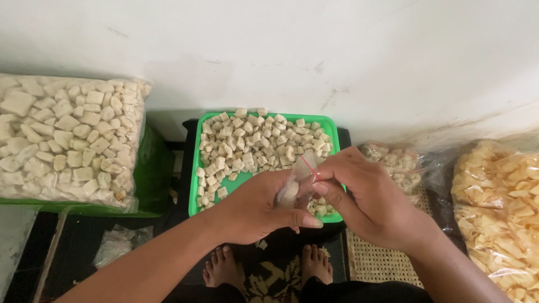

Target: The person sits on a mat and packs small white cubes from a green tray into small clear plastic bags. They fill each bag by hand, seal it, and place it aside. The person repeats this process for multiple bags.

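A small clear plastic bag (pixel 298 182) with a red strip at its mouth is held between both hands above a green tray (pixel 194 191). My left hand (pixel 255 207) cups the bag from below and left. My right hand (pixel 365 193) pinches the bag's top edge from the right. A few pale snack pieces show inside the bag. The tray is piled with several small off-white snack cubes (pixel 252 143).
A large clear sack of off-white cubes (pixel 67 140) rests on a green crate (pixel 154 174) at left. At right lie a small filled bag (pixel 396 163) and a big sack of yellow chips (pixel 499 207). My bare feet (pixel 264 266) rest below on a patterned mat.
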